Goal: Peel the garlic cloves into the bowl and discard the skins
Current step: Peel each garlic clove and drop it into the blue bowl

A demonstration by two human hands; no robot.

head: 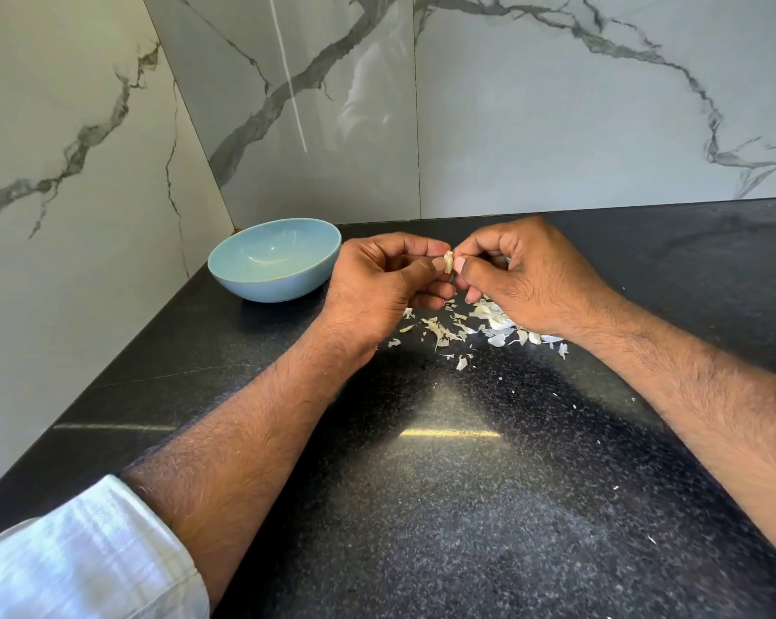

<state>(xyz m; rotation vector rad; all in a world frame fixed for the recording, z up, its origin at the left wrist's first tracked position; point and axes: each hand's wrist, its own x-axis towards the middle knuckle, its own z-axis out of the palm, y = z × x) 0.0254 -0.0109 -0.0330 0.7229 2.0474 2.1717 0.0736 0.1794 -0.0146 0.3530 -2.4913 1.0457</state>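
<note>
Currently, hands: left hand (379,279) and right hand (517,272) both pinch one garlic clove (448,262).
Handling: light, slippery; skin papery, probably best caught at the tip.

head view, looking down, near the counter (466,507)

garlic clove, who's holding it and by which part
Both hands hold one garlic clove above the counter: the left hand and right hand pinch it from opposite sides between thumb and fingertips.
</note>
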